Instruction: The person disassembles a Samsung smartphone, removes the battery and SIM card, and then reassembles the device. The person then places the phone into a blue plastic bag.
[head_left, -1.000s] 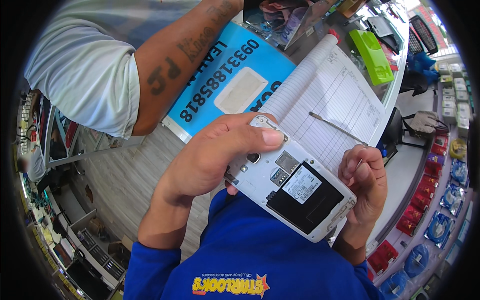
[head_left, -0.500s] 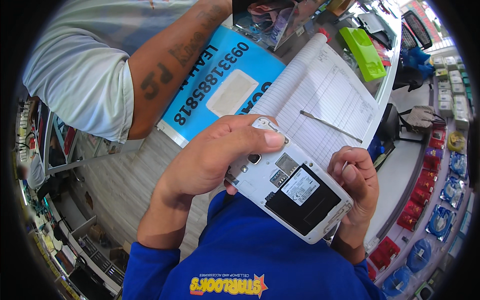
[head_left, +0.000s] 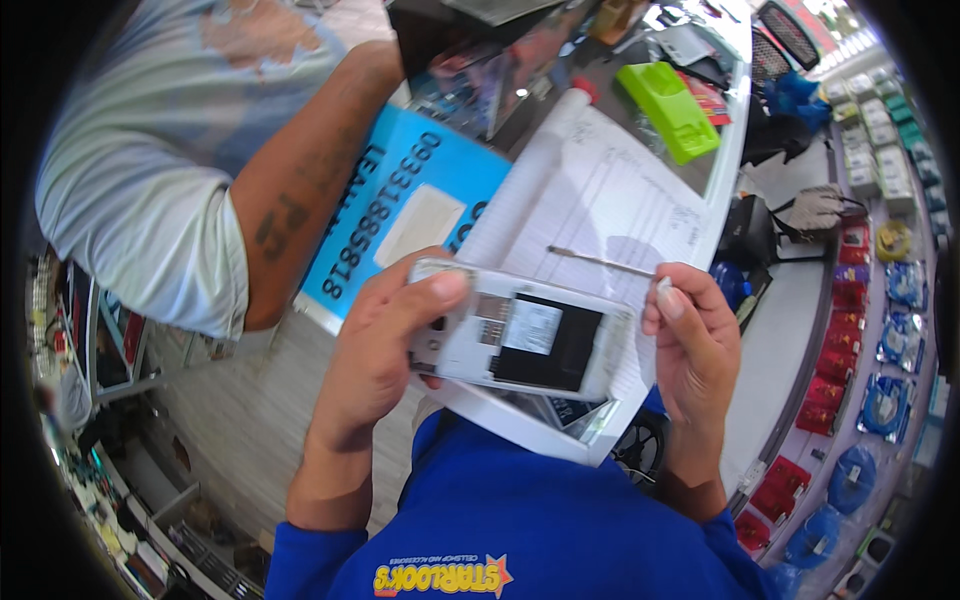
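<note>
Red packets (head_left: 828, 370) line the display past the bench's right edge, while another person's arm (head_left: 310, 180) lies beside a blue sign (head_left: 468, 172) toward the left edge. From my remote seat I see the bench (head_left: 510, 428) run down to a near corner, and the opened phone (head_left: 530, 335) is held up close by it, over the near edge; its gap from the surface I cannot judge. My left hand (head_left: 375, 345) grasps the phone's left end, thumb across the upper corner, the inner side facing up. My right hand (head_left: 695, 335) has its fingertips drawn together, just off the phone's right end; a pale spot shows there, but I cannot tell whether it is something pinched.

To work this well, I would support the phone from beneath, press only on the frame, and clear the small metal slots by the black patch. Bringing it fully over the notebook (head_left: 620, 185) would give any dropped bit a soft landing, though the thin tool (head_left: 600, 261) lying there, near the right fingertips, could be knocked.
</note>
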